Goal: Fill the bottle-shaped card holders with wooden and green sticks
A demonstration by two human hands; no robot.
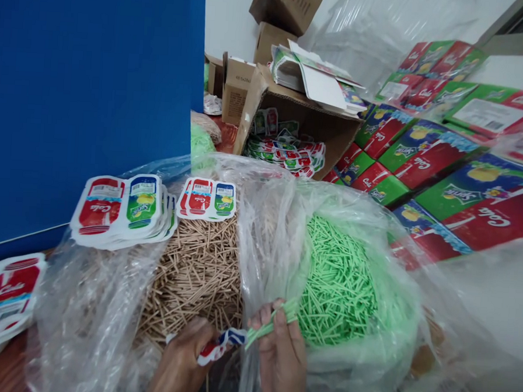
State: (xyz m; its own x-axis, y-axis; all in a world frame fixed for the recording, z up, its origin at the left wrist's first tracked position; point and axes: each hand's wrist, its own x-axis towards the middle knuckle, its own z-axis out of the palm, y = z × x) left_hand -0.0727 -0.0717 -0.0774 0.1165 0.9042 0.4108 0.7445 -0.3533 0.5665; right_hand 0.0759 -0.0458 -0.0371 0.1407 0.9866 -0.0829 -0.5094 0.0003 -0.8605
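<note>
My left hand [186, 356] is closed on a small printed packet [218, 344] with red, white and blue on it, low in the picture. My right hand [280, 349] pinches a small bundle of green sticks [268, 330], its end at the packet's mouth. Right behind my right hand lies a clear plastic bag [277, 232] heaped with green sticks [340, 282]. Beside it, another clear bag holds a pile of tan wooden sticks [196, 268]. Stacks of printed packets [120, 209] rest on the tan pile's far edge.
A blue board [87, 81] stands at the left. An open cardboard box [292, 113] with more packets sits behind the bags. Red and green printed cartons [442, 164] cover the right side. More packets [2, 299] lie at the left edge.
</note>
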